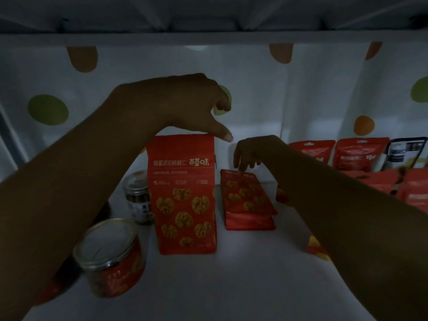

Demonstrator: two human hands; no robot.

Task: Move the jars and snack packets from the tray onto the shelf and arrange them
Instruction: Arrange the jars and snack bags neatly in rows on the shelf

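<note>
Head view: on the white shelf (231, 286) a tall red packet (185, 200) is stood upright, its top edge covered by the left hand (185, 105); whether it is gripped cannot be told. Just beside it, a flat packet (247, 198) is touched by the relaxed fingers of the right hand (252, 151). A jar (111, 256) is seen lower left.

Back: white sheet (143, 66), vertical creases, big dots. Green dot (48, 109) at left, second green dot (419, 89) cut off at the far right edge, orange dot (364, 125) lower right. Brown-orange half-ovals (81, 57) hang along its top edge. Pale crossbar (208, 38) runs straight across above the sheet. Grey pleated fabric (208, 12) above the bar. Light is dim, fine detail unreadable.
</note>
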